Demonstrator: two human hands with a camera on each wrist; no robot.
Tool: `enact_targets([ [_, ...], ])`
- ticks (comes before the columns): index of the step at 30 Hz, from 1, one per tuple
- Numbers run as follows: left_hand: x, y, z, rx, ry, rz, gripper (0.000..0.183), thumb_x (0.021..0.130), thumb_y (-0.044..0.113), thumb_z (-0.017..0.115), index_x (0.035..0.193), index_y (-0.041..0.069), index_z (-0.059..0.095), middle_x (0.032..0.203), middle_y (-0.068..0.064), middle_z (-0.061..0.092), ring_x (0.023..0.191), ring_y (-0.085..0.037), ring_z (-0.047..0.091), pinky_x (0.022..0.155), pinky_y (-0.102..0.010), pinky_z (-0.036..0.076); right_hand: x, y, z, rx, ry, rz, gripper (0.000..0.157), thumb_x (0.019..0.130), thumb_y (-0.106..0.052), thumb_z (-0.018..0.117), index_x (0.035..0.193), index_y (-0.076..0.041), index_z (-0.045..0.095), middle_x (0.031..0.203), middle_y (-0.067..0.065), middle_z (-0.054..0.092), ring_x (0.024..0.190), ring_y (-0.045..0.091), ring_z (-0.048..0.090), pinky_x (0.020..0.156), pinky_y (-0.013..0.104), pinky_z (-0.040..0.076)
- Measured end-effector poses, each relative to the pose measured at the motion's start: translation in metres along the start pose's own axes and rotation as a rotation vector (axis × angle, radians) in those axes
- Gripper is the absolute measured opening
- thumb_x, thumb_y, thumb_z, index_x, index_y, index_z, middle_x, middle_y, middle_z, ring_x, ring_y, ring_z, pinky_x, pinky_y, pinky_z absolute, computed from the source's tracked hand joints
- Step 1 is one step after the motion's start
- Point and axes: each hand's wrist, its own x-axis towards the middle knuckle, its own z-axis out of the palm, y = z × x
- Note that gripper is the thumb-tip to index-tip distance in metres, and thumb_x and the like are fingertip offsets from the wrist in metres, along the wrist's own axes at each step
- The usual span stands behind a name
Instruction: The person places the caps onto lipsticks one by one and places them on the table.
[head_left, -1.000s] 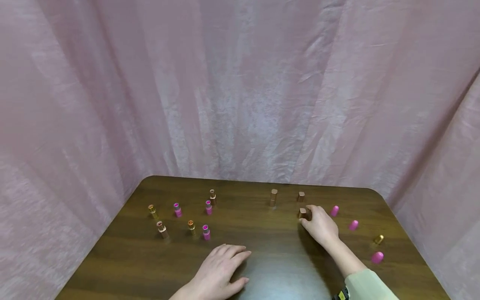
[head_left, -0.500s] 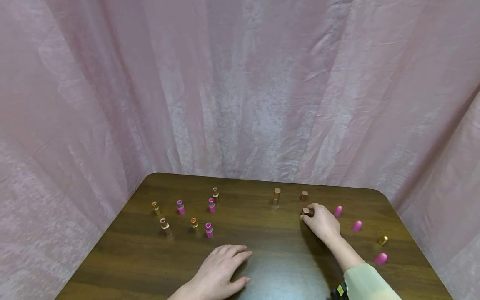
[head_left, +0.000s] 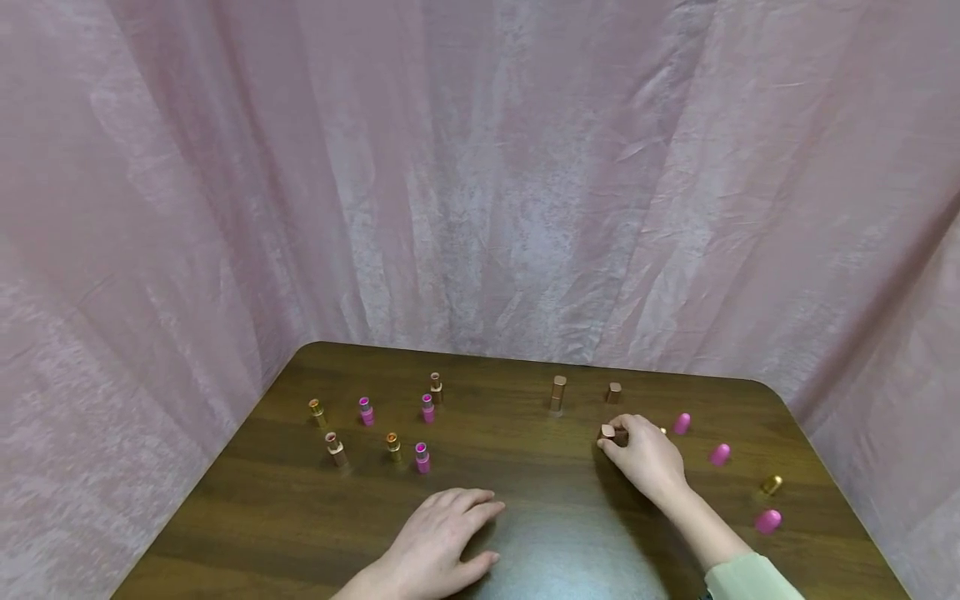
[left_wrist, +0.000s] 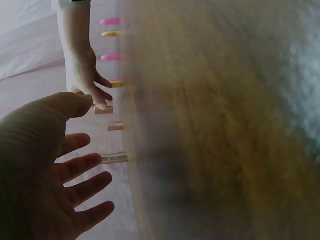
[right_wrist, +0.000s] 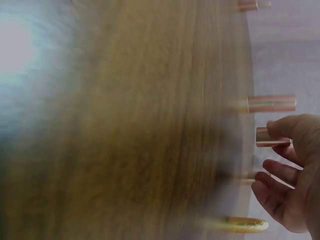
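Observation:
My right hand (head_left: 648,462) pinches a rose-gold lipstick cap (head_left: 607,432) between thumb and fingers. In the right wrist view the held cap (right_wrist: 270,137) seems slightly off the table. Near it stand a closed rose-gold lipstick (head_left: 557,393) and another rose-gold cap (head_left: 614,392). A gold cap (head_left: 663,431) peeks out behind the right hand, mostly hidden. My left hand (head_left: 438,546) lies low over the front of the table with fingers spread, holding nothing. Uncapped lipstick tubes stand at the left: gold (head_left: 393,447), pink (head_left: 422,457) and rose-gold (head_left: 336,448).
Pink caps (head_left: 720,454) and another gold cap (head_left: 772,484) stand along the right side of the brown wooden table (head_left: 510,467). Pink curtains (head_left: 525,183) hang behind and at both sides.
My right hand has shifted slightly with the rose-gold cap, and a gold cap now shows behind the hand. The left hand stays put. The head view has turned a little.

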Motion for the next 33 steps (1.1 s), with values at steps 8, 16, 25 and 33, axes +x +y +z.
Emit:
enact_targets([
  [8, 0.0, -0.005, -0.013, -0.048, 0.033, -0.032, 0.053, 0.091, 0.043, 0.074, 0.137, 0.018, 0.064, 0.136, 0.002, 0.062, 0.122, -0.018, 0.058, 0.1, -0.046, 0.049, -0.026, -0.011, -0.01, 0.085, 0.001, -0.108, 0.017, 0.088, -0.028, 0.081, 0.1, -0.02, 0.071, 0.125, 0.008, 0.069, 0.121, 0.036, 0.061, 0.094, 0.057, 0.049],
  [16, -0.011, -0.029, -0.038, -0.051, 0.106, -0.177, 0.049, 0.089, 0.041, 0.076, 0.132, 0.02, 0.068, 0.134, 0.006, 0.063, 0.126, -0.02, 0.058, 0.104, -0.047, 0.046, -0.042, -0.014, -0.014, 0.129, 0.011, -0.136, 0.019, 0.086, -0.028, 0.083, 0.09, -0.03, 0.065, 0.131, 0.01, 0.067, 0.127, 0.038, 0.055, 0.103, 0.063, 0.039],
  [25, -0.047, -0.079, -0.075, -0.023, 0.246, -0.37, 0.045, 0.089, 0.032, 0.08, 0.129, 0.017, 0.07, 0.128, 0.003, 0.067, 0.119, -0.023, 0.062, 0.1, -0.05, 0.048, -0.054, -0.015, -0.018, 0.167, 0.04, -0.17, 0.024, 0.084, -0.028, 0.085, 0.087, -0.032, 0.062, 0.128, 0.008, 0.068, 0.123, 0.036, 0.058, 0.099, 0.063, 0.04],
  [33, -0.081, -0.118, -0.101, -0.091, 0.236, -0.642, 0.05, 0.096, 0.043, 0.07, 0.136, 0.013, 0.064, 0.136, -0.01, 0.06, 0.123, -0.037, 0.054, 0.094, -0.061, 0.046, -0.063, -0.011, -0.024, 0.187, 0.052, -0.159, 0.024, 0.084, -0.029, 0.085, 0.087, -0.033, 0.061, 0.128, 0.005, 0.068, 0.125, 0.034, 0.056, 0.098, 0.061, 0.039],
])
